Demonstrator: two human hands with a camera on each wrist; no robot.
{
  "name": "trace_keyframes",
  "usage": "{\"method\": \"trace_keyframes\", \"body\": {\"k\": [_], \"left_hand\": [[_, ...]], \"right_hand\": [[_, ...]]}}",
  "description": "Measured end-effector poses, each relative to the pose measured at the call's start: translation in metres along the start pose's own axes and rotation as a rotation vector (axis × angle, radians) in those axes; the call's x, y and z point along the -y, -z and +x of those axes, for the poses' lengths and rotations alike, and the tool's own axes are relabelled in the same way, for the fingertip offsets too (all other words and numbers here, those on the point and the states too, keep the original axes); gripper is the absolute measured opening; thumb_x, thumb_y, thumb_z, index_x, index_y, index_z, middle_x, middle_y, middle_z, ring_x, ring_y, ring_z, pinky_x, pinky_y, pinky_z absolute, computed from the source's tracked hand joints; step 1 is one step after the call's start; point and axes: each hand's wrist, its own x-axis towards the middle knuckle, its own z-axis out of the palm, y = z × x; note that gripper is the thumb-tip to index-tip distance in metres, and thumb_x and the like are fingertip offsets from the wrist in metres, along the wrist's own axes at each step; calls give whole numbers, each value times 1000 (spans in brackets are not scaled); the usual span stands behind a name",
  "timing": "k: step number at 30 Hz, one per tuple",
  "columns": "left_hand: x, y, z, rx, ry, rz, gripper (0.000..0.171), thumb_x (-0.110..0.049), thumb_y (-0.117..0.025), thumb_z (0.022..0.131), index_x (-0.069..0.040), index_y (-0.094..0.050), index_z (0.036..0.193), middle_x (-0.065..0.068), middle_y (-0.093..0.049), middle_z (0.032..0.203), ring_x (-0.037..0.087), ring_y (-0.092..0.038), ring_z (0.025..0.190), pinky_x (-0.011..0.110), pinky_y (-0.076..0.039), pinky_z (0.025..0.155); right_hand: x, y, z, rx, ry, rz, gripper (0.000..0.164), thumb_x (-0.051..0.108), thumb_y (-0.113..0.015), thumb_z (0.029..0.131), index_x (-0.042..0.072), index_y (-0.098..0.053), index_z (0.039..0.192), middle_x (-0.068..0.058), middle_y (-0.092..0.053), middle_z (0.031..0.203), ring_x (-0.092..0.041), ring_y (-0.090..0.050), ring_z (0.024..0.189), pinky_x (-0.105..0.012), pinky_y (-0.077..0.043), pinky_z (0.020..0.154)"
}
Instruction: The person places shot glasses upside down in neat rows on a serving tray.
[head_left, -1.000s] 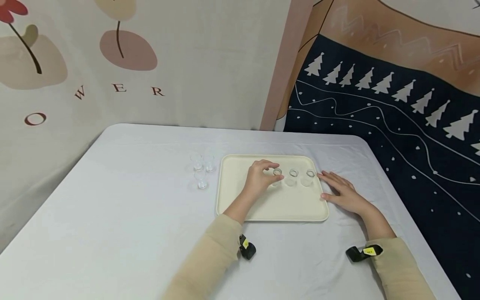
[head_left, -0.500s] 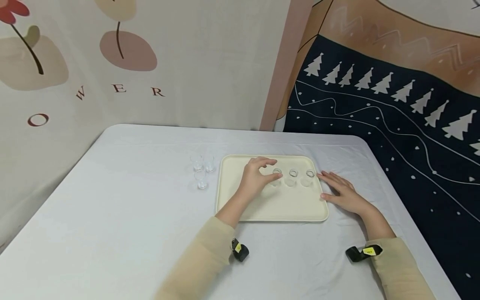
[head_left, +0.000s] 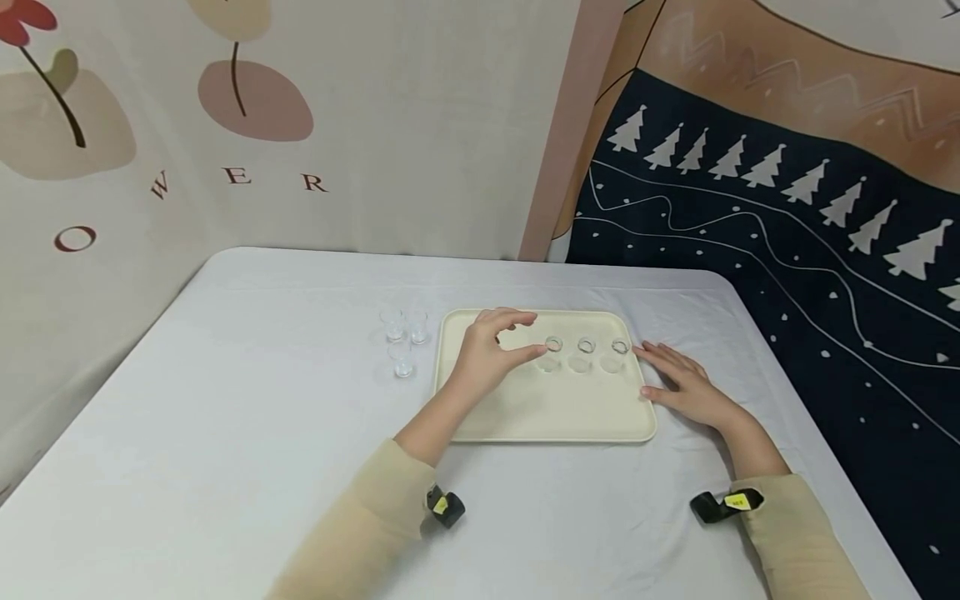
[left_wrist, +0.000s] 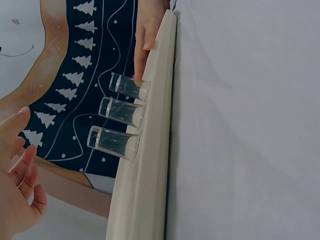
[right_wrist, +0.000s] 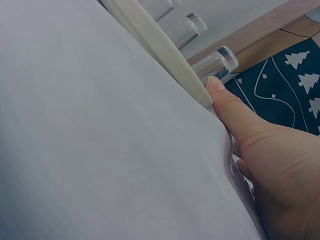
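Three small clear shot glasses stand in a row on the cream tray (head_left: pixel 555 421), their thick bases facing up. The leftmost shot glass (head_left: pixel 551 354) is nearest my left hand (head_left: pixel 483 354), which hovers over the tray's left half with thumb and fingers spread apart, holding nothing. In the left wrist view that hand (left_wrist: pixel 17 185) is apart from the glasses. My right hand (head_left: pixel 690 387) rests at the tray's right edge, fingers extended beside the rightmost shot glass (head_left: pixel 613 356). The right wrist view shows its thumb (right_wrist: pixel 232 107) against the tray rim (right_wrist: pixel 165 50).
Three more clear glasses (head_left: pixel 402 360) stand upright in a cluster on the white-clothed table (head_left: pixel 225 400), left of the tray. Behind the table hang a pale printed curtain (head_left: pixel 420 125) and a dark cloth with white trees (head_left: pixel 750 217).
My left hand has let go of the leftmost shot glass on the tray and drawn back to the left, its fingers opening. The right hand has stayed in place.
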Motion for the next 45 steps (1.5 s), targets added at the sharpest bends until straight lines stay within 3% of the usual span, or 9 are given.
{"method": "trace_keyframes", "body": {"k": [8,17,31,45], "left_hand": [[-1,23,-12,7,-19,33,42,-19,-83,76,-9,-69,115,-2,-65,112,21,-52,106,49,-44,84],[1,48,-25,-17,-71,87,43,-16,-84,73,-9,-70,113,-3,-67,108,17,-52,105,41,-42,76],[14,93,-49,-13,-45,172,46,-14,-84,73,-8,-67,116,-1,-65,113,16,-51,103,44,-41,80],[40,132,-60,-42,15,257,51,-12,-84,73,-10,-65,120,2,-64,117,19,-50,102,40,-38,79]], "right_hand": [[-2,0,1,4,-2,-2,69,35,-65,91,12,-34,149,-22,-19,154,-43,-6,141,-62,3,107],[-1,0,0,2,-3,6,69,35,-65,91,11,-35,148,-23,-20,154,-43,-7,141,-62,3,107],[-3,-1,1,1,-11,0,70,36,-65,90,12,-35,148,-22,-20,154,-43,-6,141,-62,3,107],[-4,-1,2,4,-10,-3,70,37,-65,91,12,-34,149,-21,-19,155,-43,-6,141,-62,3,107]]}}
